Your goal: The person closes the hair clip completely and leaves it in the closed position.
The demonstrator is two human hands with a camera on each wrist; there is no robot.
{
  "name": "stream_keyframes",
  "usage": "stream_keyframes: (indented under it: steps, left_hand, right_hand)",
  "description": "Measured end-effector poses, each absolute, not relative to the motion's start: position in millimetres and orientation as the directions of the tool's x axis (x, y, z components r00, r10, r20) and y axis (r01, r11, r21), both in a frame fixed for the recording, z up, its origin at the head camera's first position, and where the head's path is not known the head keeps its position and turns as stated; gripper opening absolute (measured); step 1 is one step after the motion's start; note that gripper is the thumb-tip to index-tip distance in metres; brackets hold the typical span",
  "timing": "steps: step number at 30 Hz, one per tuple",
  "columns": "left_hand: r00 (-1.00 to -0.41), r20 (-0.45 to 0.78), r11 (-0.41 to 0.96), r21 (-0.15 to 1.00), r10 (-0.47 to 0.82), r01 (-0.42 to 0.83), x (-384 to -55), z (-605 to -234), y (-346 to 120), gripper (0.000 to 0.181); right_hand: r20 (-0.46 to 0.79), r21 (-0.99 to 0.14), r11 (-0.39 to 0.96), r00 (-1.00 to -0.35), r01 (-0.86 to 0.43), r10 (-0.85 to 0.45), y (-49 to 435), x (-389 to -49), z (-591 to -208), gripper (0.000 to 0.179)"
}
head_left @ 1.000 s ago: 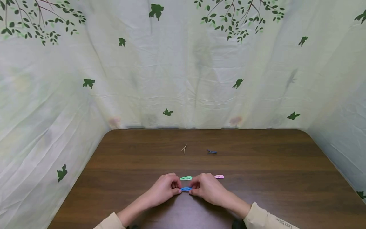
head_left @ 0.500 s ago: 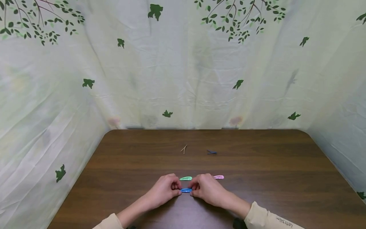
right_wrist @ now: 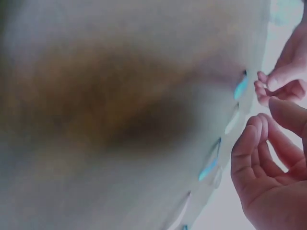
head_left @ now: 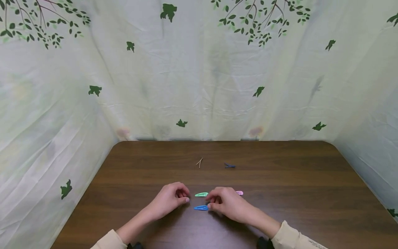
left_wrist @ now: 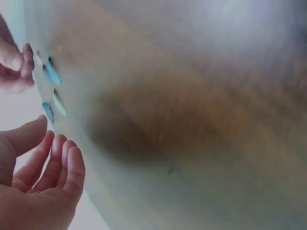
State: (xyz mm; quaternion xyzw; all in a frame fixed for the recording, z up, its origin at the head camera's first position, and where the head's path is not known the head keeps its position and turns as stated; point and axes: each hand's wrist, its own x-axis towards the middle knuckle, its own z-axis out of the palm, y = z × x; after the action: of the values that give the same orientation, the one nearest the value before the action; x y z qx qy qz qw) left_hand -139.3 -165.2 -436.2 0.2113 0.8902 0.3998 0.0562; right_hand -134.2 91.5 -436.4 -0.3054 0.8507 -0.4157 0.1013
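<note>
A blue snap hair clip [head_left: 200,208] lies on the table, its right end covered by my right hand [head_left: 228,204] in the head view. My right thumb and fingers are loosely bent around a gap, and no clip shows between them in the right wrist view. Left of the clip, my left hand [head_left: 168,201] hovers apart from it with relaxed fingers and holds nothing. Just beyond the blue clip lies a green snap clip [head_left: 200,194]. The end of a pink snap clip [head_left: 239,193] shows behind my right hand. Another blue clip [right_wrist: 210,160] appears in the right wrist view.
Farther back on the brown wooden table [head_left: 280,166] lie a thin gold V-shaped hairpin [head_left: 199,163] and a small dark blue forked clip [head_left: 229,166]. A white curtain [head_left: 199,69] with leaf prints stands behind the table.
My left hand has let go of the blue clip's left end and moved away to the left. My right hand has stayed near the clip's right end, its fingers loosened.
</note>
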Motion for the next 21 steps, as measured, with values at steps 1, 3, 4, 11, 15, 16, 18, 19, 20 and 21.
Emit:
stream_keyframes:
  steps: [1, 3, 4, 11, 15, 16, 18, 19, 20, 21]
  left_hand:
    - [-0.909, 0.065, 0.591, 0.74, 0.411, 0.32, -141.6, -435.2, -167.7, 0.01]
    - [-0.919, 0.057, 0.592, 0.749, 0.39, 0.298, -147.0, -433.2, -172.2, 0.01]
    - [-0.924, 0.057, 0.594, 0.75, 0.379, 0.29, -150.1, -432.3, -174.2, 0.01]
    - [-0.936, 0.075, 0.631, 0.72, 0.343, 0.289, -172.0, -428.5, -184.2, 0.012]
    - [-0.942, 0.082, 0.629, 0.725, 0.326, 0.28, -184.7, -430.2, -187.3, 0.014]
    - [-0.944, 0.08, 0.625, 0.731, 0.32, 0.274, -187.9, -430.9, -188.0, 0.014]
    - [-0.949, 0.074, 0.619, 0.742, 0.307, 0.258, -194.7, -433.4, -189.4, 0.015]
    - [-0.951, 0.072, 0.618, 0.744, 0.301, 0.252, -198.5, -434.9, -190.3, 0.015]
    - [-0.952, 0.071, 0.617, 0.747, 0.296, 0.248, -201.8, -436.3, -191.1, 0.015]
    - [-0.955, 0.069, 0.618, 0.749, 0.289, 0.241, -205.0, -437.7, -191.6, 0.015]
  right_hand:
    - [0.081, -0.77, 0.467, -0.793, -0.434, -0.603, 92.5, -135.0, -434.5, 0.014]
    - [0.088, -0.766, 0.465, -0.79, -0.443, -0.607, 94.1, -137.9, -430.8, 0.014]
    - [0.096, -0.762, 0.465, -0.788, -0.452, -0.608, 94.7, -140.1, -428.9, 0.013]
    - [0.116, -0.759, 0.464, -0.797, -0.456, -0.593, 96.5, -161.5, -420.8, 0.018]
    - [0.131, -0.761, 0.471, -0.817, -0.446, -0.562, 95.0, -172.9, -421.9, 0.018]
    - [0.141, -0.758, 0.472, -0.82, -0.45, -0.555, 94.5, -175.1, -422.9, 0.018]
    - [0.162, -0.748, 0.476, -0.823, -0.462, -0.545, 93.5, -179.7, -425.6, 0.018]
    - [0.179, -0.738, 0.476, -0.818, -0.479, -0.546, 93.1, -182.4, -426.7, 0.018]
    - [0.195, -0.721, 0.483, -0.814, -0.498, -0.548, 92.8, -185.3, -427.6, 0.018]
    - [0.213, -0.701, 0.489, -0.806, -0.52, -0.552, 92.6, -188.3, -428.3, 0.019]
